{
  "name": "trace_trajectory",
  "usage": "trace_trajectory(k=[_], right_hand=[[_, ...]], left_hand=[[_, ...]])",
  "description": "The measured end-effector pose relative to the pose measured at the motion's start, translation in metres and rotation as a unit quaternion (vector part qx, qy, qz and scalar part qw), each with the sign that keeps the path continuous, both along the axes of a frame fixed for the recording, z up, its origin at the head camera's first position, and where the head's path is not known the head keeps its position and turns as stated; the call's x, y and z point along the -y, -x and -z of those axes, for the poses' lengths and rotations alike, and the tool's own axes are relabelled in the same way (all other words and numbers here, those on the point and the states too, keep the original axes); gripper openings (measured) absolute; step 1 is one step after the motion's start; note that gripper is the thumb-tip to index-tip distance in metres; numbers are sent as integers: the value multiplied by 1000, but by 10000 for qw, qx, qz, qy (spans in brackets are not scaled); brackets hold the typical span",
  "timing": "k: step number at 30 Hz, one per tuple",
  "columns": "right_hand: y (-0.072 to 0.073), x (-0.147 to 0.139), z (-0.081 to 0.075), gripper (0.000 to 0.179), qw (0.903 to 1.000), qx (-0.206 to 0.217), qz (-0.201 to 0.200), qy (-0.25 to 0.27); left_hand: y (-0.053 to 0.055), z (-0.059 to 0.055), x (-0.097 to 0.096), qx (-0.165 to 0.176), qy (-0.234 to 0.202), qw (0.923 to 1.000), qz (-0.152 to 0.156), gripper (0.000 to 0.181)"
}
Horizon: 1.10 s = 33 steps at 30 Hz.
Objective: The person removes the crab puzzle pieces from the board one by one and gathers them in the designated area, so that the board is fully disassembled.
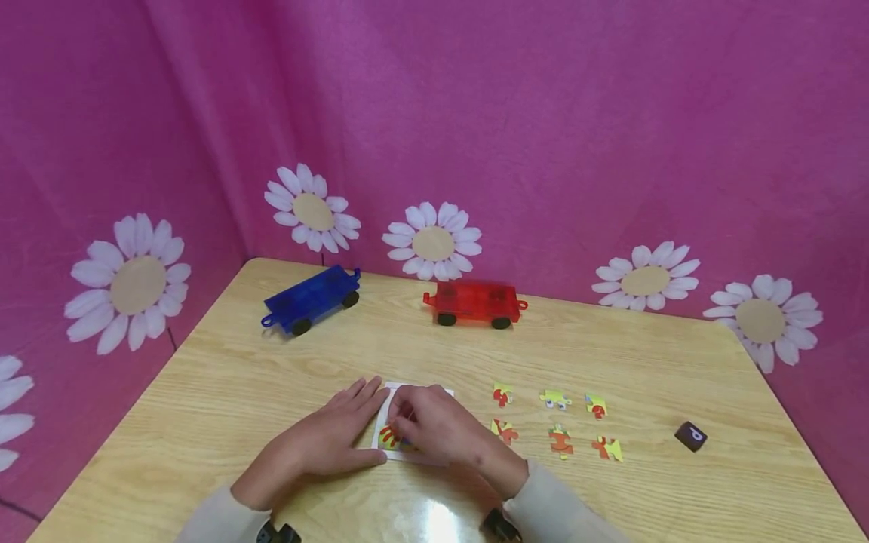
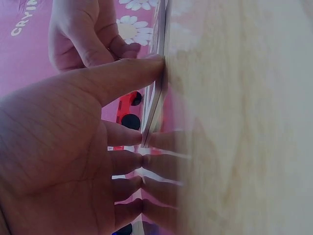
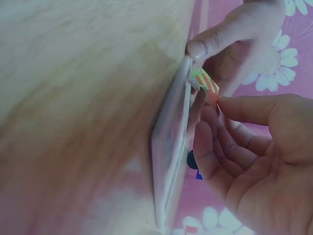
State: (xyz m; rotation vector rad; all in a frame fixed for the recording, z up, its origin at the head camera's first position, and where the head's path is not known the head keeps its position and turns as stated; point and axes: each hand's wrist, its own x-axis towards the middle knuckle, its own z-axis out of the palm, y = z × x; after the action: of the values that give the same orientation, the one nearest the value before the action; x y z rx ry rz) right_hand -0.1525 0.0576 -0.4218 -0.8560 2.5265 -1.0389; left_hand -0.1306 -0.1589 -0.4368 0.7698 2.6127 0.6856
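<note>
A small white-bordered puzzle board (image 1: 434, 459) lies on the table, partly hidden by the hands. My left hand (image 1: 333, 437) rests beside its left edge with straight fingers spread; in the left wrist view the thumb touches the board's edge. Over the board, my right hand (image 1: 441, 422) pinches a puzzle piece (image 3: 204, 81) between thumb and fingers. That piece is yellow-green with red-orange stripes and stands tilted at the board's corner in the right wrist view. Its lower part is hidden by the fingertips.
Several loose puzzle pieces (image 1: 560, 441) lie in two rows right of the board. A dark block with a white letter (image 1: 691, 436) sits farther right. Behind stand a blue wheeled car (image 1: 312, 298) and a red wheeled car (image 1: 477, 302), near a pink flowered cloth (image 1: 516, 136).
</note>
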Motion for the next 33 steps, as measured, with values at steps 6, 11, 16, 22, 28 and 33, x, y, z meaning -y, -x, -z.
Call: trace_trajectory(k=[6, 11, 16, 22, 28, 33], right_hand=[[1, -15, -11, 10, 10000, -13, 79, -34], [0, -39, -18, 14, 9994, -127, 190, -277], [-6, -69, -21, 15, 9988, -166, 321, -330], [-17, -106, -19, 14, 9984, 27, 380, -414], [-24, -131, -13, 16, 9981, 211, 172, -545], [-29, -137, -7, 17, 9981, 402, -13, -468]], left_hand=[[0, 1, 0, -118, 64, 9999, 5, 91], [0, 1, -1, -77, 39, 10000, -13, 91], [0, 1, -2, 59, 104, 9999, -93, 92], [0, 2, -2, 109, 88, 9998, -109, 92], [0, 1, -3, 111, 56, 9999, -90, 92], [-1, 0, -2, 150, 46, 9997, -165, 93]])
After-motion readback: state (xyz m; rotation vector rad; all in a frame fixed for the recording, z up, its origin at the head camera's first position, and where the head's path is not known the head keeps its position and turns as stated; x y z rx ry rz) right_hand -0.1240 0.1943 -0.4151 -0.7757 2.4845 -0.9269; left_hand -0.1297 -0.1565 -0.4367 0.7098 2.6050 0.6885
